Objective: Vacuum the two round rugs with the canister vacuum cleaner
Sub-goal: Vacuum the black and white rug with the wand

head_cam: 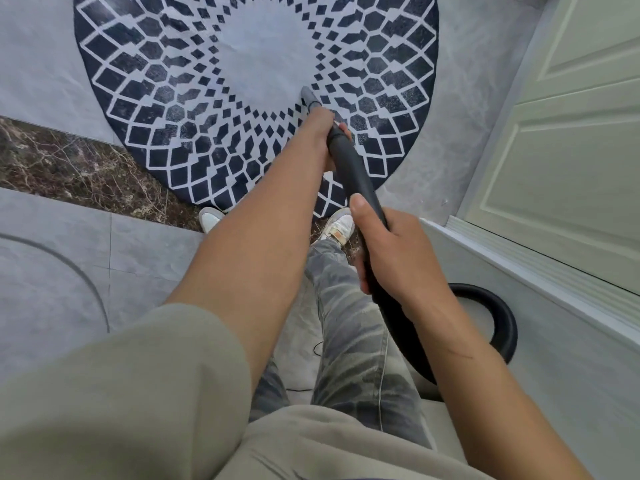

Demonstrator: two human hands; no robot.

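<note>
grey tiled floor (41, 64) crossed by a dark marble strip (69, 161); a white door (571, 133) stands to the right of the right hand. one round rug (145, 109) lies ahead of both hands.

left hand (322, 129): stretched forward, fingers wrapped round the front end of the hose (353, 171), just behind the nozzle (307, 95).
right hand (394, 251): nearer the body, clenched round the hose farther back; behind it the hose loops off to the right.
nozzle: tip appears set on the rug, just ahead of the left hand, at the rim of the plain centre.

progress, as judged: this rug is in work; the cleaned share cannot be told, as no track shows. the second rug and the canister are out of view, so whether that rug is done cannot be told.
</note>
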